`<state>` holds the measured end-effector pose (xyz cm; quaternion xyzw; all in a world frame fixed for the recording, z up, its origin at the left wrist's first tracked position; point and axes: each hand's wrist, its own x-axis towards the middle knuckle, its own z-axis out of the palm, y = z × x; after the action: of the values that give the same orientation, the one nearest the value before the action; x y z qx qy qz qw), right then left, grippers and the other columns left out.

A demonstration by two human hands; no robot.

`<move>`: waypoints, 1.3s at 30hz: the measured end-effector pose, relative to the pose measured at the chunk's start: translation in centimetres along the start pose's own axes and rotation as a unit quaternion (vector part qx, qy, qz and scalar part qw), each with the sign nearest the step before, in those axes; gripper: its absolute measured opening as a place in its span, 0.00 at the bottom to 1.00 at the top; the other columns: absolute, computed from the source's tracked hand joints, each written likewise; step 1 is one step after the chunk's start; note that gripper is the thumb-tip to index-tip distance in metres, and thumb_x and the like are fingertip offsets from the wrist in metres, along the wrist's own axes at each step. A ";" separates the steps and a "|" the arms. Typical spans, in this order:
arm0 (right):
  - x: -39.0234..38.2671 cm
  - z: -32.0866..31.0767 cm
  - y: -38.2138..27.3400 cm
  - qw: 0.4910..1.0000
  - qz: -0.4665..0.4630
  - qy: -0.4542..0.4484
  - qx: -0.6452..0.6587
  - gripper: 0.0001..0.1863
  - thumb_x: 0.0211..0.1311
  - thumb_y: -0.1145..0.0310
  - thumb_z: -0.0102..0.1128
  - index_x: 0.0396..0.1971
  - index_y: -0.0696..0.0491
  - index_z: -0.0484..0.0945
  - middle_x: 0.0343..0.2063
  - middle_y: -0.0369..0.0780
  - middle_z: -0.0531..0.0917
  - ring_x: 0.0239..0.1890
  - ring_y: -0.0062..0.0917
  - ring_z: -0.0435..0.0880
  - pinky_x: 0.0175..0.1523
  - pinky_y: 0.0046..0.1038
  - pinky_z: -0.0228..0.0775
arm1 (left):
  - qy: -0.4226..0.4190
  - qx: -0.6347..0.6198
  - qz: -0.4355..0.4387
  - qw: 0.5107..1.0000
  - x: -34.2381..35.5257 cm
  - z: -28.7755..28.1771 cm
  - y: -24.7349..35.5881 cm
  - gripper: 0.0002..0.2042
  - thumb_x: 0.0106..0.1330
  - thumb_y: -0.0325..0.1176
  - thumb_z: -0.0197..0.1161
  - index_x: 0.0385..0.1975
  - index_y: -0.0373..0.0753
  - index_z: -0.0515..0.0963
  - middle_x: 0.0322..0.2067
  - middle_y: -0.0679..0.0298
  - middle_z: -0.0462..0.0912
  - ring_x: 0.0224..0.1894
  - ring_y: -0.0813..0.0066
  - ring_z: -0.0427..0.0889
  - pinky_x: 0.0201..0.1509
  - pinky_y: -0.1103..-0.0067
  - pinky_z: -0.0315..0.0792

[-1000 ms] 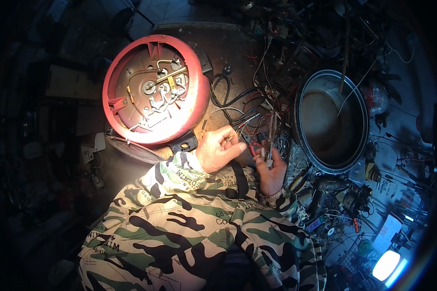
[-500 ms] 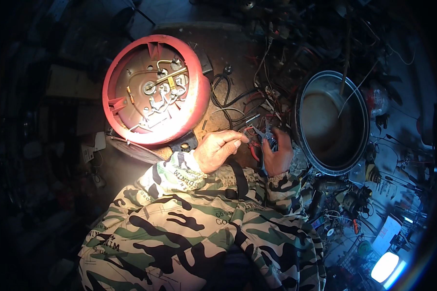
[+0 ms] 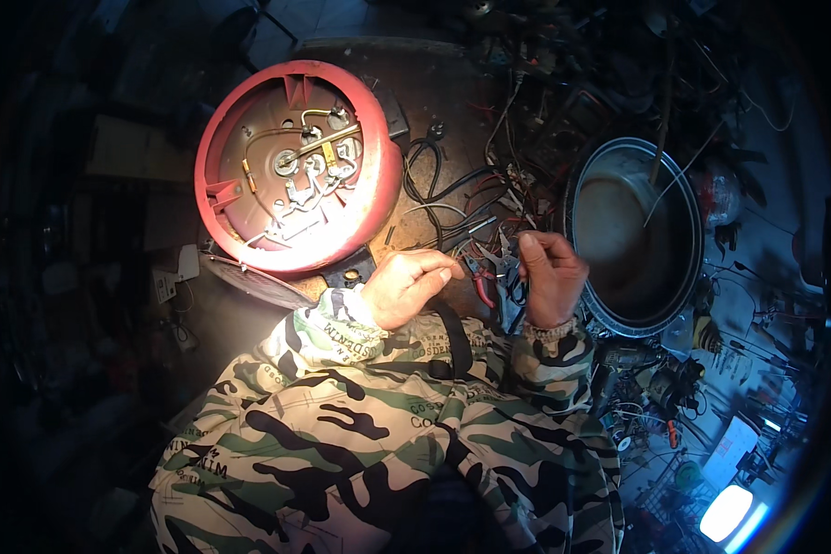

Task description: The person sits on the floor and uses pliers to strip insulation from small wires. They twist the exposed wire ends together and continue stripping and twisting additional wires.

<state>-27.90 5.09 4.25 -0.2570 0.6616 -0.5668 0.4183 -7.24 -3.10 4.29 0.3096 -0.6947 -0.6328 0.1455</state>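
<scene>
We see the red housing (image 3: pixel 379 189) holding wires (image 3: pixel 316 112) and terminals (image 3: pixel 287 163), then the metal pot (image 3: pixel 609 268) with a rod (image 3: pixel 657 159) reaching in. Our left hand (image 3: pixel 402 288) presses thumb to forefinger; whether our right hand (image 3: pixel 554 277) grips anything, we cannot tell. Between them lie red-handled pliers (image 3: pixel 483 290).

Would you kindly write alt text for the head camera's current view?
The person's bare left hand and right hand flank red-handled metal pliers. A brightly lit, round red housing with exposed wiring sits to the left, a round metal pot to the right.
</scene>
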 end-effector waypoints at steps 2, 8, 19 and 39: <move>0.8 -1.5 1.0 0.990 -0.046 -0.001 -0.131 0.07 0.60 0.71 0.69 0.32 0.60 0.82 0.20 0.30 0.79 0.21 0.10 0.71 0.25 0.19 0.60 | -0.025 -0.064 -0.063 0.996 -0.3 -0.4 0.1 0.14 0.72 0.35 0.52 0.44 0.32 0.80 0.31 0.62 0.82 0.34 0.79 0.78 0.42 0.79 0.73; -0.8 -0.1 1.2 0.994 0.026 -0.099 -0.044 0.12 0.59 0.76 0.68 0.42 0.62 0.81 0.29 0.31 0.79 0.29 0.09 0.74 0.33 0.17 0.67 | -0.030 -0.058 -0.051 0.997 0.2 -0.3 0.0 0.14 0.71 0.36 0.53 0.44 0.32 0.80 0.32 0.61 0.82 0.35 0.77 0.79 0.41 0.78 0.73; -0.6 1.2 1.1 0.968 -0.042 -0.234 -0.082 0.08 0.57 0.79 0.65 0.37 0.61 0.84 0.27 0.40 0.84 0.29 0.18 0.79 0.36 0.21 0.69 | -0.034 0.095 0.041 0.994 0.1 -0.1 0.2 0.08 0.66 0.30 0.58 0.38 0.34 0.81 0.33 0.53 0.83 0.37 0.55 0.83 0.41 0.69 0.75; -3.0 1.9 3.1 0.991 0.094 -0.078 0.061 0.16 0.66 0.68 0.61 0.17 0.52 0.70 0.13 0.30 0.70 0.15 0.11 0.63 0.21 0.18 0.51 | 0.038 0.190 0.162 0.968 -0.4 0.8 -0.7 0.09 0.62 0.31 0.63 0.39 0.38 0.82 0.30 0.60 0.82 0.34 0.58 0.84 0.35 0.69 0.77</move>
<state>-24.29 7.25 2.03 -0.2107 0.6124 -0.5424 0.5352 -7.24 -2.20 3.59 0.2385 -0.8370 -0.4453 0.2105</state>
